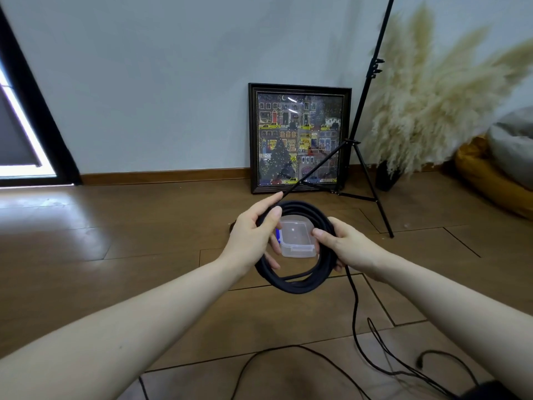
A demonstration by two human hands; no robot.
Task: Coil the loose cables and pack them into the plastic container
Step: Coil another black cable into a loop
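Black cable coil (294,281) is hanging mid-frame, both hands gripping it: left hand (251,241), right hand (346,249), above the plastic container (297,241). Its loose tail (356,319) (trailing lower right) could snag, springing loops free.

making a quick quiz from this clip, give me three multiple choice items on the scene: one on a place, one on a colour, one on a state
1. Where is the framed picture?
A. hung high on the wall
B. on the floor, leaning on the wall
C. inside the container

2. What colour is the coiled cable?
A. black
B. white
C. red

3. What holds the coil?
A. nothing
B. left hand only
C. both hands

Key: 1 B, its frame stands at the baseboard; 2 A, the loops look black; 3 C, the left hand and right hand grip opposite sides above the plastic container.
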